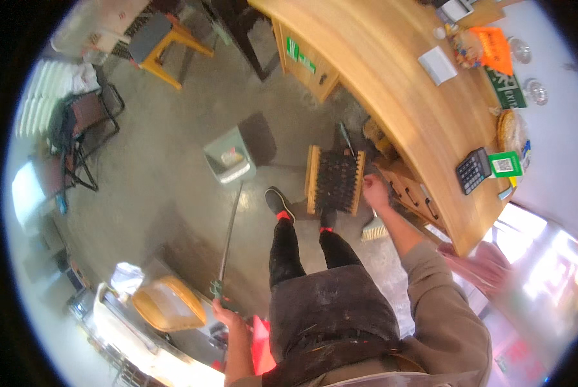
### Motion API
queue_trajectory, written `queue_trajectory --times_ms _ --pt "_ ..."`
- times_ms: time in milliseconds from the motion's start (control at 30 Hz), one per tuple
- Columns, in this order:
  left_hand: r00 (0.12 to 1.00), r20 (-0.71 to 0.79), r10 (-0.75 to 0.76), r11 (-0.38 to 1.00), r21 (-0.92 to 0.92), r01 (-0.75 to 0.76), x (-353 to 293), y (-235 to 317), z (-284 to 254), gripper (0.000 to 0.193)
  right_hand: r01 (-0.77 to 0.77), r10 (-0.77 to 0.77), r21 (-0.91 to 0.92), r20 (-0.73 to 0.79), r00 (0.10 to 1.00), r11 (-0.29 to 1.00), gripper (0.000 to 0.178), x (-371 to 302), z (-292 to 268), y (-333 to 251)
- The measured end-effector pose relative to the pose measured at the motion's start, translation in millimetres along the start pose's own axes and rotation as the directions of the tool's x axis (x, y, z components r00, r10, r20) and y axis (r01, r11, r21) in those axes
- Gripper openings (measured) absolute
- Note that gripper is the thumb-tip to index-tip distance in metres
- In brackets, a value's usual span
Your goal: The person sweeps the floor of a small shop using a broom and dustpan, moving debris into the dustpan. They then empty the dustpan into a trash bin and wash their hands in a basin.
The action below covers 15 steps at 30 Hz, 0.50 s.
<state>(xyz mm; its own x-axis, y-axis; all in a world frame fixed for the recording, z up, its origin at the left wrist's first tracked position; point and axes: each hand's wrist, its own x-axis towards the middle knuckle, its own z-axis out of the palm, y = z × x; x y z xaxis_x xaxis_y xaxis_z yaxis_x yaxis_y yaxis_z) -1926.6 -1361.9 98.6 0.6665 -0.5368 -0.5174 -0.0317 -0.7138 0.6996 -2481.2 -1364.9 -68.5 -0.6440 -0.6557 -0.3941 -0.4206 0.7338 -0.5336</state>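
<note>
My left hand [226, 314] is closed around the green upper end of a long-handled dustpan [232, 222]. Its pale grey-green pan [214, 151] rests on the floor ahead of my feet, with a small light-coloured scrap inside. On the right, my right hand [375, 191] has its fingers curled at the right edge of a wooden-sided frame [311, 179] with rows of black pieces across its middle, perhaps a stool. The frame is tilted and partly hides my right foot. Just beneath my right hand show the pale bristles of a broom [374, 230].
A curved wooden counter [392, 58] bends along the right, with drawers below and a calculator [473, 171] on top. Far left are a yellow-legged stool [166, 55] and dark folding chairs [85, 119]. A wooden-rimmed tray [195, 315] sits by my left arm.
</note>
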Motion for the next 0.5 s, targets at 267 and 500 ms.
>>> queue_trajectory --times_ms 267,500 --pt "0.998 0.067 -0.008 0.999 -0.048 0.012 24.7 -63.9 -2.0 0.028 -0.125 0.073 -0.349 -0.159 0.985 0.929 0.038 95.2 73.6 130.7" --pt "0.946 0.267 0.183 0.968 -0.215 -0.127 99.5 -126.7 -24.1 0.038 -0.246 0.627 0.964 0.129 0.769 0.104 0.053 199.8 160.9 215.1"
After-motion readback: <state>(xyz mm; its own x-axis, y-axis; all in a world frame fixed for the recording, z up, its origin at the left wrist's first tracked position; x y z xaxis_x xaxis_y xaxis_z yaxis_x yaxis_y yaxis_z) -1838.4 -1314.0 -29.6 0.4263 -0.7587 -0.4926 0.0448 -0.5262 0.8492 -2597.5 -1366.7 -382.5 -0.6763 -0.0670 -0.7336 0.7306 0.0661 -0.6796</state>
